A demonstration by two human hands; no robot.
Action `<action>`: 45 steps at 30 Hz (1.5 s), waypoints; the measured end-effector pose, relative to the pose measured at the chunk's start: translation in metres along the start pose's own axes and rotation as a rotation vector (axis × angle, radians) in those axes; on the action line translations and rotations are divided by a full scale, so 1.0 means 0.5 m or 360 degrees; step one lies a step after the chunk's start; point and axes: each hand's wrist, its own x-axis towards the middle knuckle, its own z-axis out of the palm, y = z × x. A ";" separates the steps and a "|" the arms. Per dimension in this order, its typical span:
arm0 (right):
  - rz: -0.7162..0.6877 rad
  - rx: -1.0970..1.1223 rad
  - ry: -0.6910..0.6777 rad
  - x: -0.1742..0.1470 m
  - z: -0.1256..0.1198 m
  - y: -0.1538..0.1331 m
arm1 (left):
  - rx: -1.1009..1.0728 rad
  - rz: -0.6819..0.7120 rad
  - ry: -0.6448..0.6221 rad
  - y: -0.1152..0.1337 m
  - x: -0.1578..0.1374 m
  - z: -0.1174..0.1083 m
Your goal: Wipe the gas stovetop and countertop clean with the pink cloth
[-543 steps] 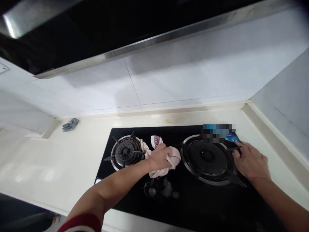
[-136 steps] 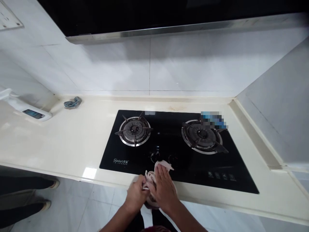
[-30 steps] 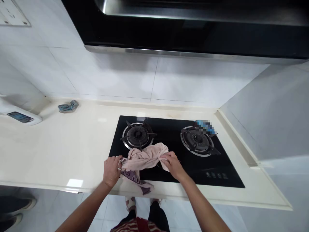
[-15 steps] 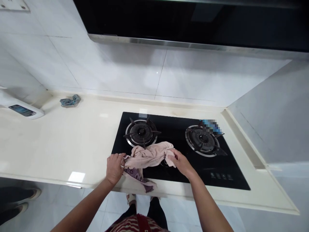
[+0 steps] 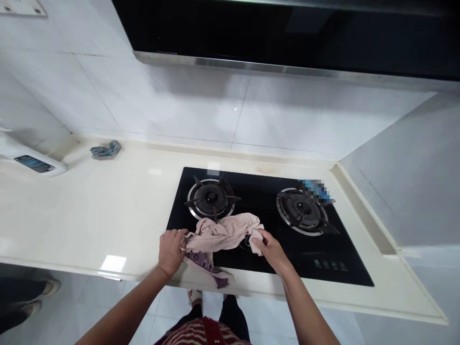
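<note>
A crumpled pale pink cloth (image 5: 226,233) stretches between my two hands across the front of the black gas stove (image 5: 258,189). My left hand (image 5: 172,249), with a ring on one finger, is closed on the cloth's left end beside the stove's front left corner. A purple-printed flap of it hangs toward the counter's front edge. My right hand (image 5: 271,249) pinches the right end next to a round control knob (image 5: 247,242), which the cloth partly hides. The left burner (image 5: 212,197) lies just behind the cloth; the right burner (image 5: 302,208) is apart from it.
A blurred blue item (image 5: 316,190) rests at the right burner's back edge. A blue-grey crumpled rag (image 5: 106,150) and a white appliance (image 5: 34,160) are on the counter (image 5: 125,206) at left. A black range hood (image 5: 273,36) hangs above. Another person's feet (image 5: 50,287) show at lower left.
My right hand has shifted slightly right and down with its end of the cloth, showing more of the control knob. My left hand stays at nearly the same place.
</note>
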 end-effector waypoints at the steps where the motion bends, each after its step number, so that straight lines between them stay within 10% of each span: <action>1: -0.0015 0.0008 -0.0012 -0.003 -0.002 0.003 | 0.0003 0.0003 -0.0002 0.000 0.000 0.001; 45: 0.0085 -0.0229 0.0362 0.029 0.037 -0.015 | -0.0006 -0.0015 -0.0017 0.001 0.003 -0.002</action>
